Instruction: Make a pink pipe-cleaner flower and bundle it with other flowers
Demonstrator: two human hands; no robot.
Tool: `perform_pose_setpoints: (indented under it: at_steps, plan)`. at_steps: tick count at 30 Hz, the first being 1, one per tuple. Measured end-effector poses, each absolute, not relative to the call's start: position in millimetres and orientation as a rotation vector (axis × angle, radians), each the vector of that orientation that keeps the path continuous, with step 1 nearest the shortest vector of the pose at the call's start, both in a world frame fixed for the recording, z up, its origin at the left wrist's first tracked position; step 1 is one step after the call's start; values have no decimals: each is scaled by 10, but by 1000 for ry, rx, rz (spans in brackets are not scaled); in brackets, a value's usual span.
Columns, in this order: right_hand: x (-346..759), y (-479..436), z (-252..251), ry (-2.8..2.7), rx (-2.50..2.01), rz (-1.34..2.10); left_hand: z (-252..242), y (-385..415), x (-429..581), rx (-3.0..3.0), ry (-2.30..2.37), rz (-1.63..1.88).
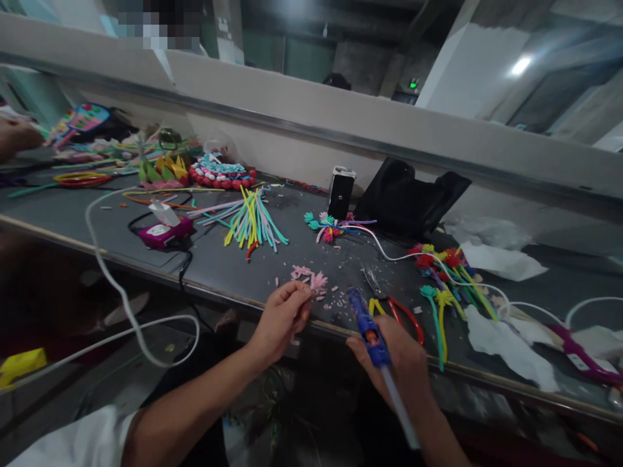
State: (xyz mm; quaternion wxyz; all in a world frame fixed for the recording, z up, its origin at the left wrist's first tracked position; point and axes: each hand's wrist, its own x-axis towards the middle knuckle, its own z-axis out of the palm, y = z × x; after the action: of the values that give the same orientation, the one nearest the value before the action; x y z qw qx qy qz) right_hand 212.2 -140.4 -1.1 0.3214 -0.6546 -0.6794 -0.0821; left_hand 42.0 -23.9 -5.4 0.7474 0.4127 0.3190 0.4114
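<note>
My left hand (285,318) is closed in a pinch at the table's front edge. Between its fingertips is a small pink fuzzy flower (318,281), made of short pipe cleaner pieces. Loose pink pieces (302,271) and scraps lie just beyond it. In my right hand (402,353) is a blue hot glue gun (365,321), its nozzle angled up and away from me. A clear glue stick (400,408) sticks out of its back end. Scissors (406,318) with red handles lie beside the right hand, next to a yellow-handled tool (376,306).
Pipe cleaners (253,220) lie bundled at centre left, near a purple device (165,232) with a cable. Finished-looking fuzzy flowers (328,227) rest before a black box (342,191). More flowers (442,259) and torn white paper (511,344) lie right. Another person's hand (17,137) shows far left.
</note>
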Motion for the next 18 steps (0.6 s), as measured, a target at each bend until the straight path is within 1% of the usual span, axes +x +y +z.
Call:
perform_pose_setpoints:
  at_steps: [3,6,11,18]
  plan:
    - [2294,-1351,-54,-1723,-1936,-463,-64,-221,408,912,707,900]
    - [2540,-1282,-137,-1594,-2187,-509,-75,-193,396,909,698,919]
    - [2926,-1189,-265,-1388,-2421,-310,-63,-143,376,878,722,991]
    - [3086,-1133,-319,-1330,-2410,13,-98,-81,312,854,721,1035]
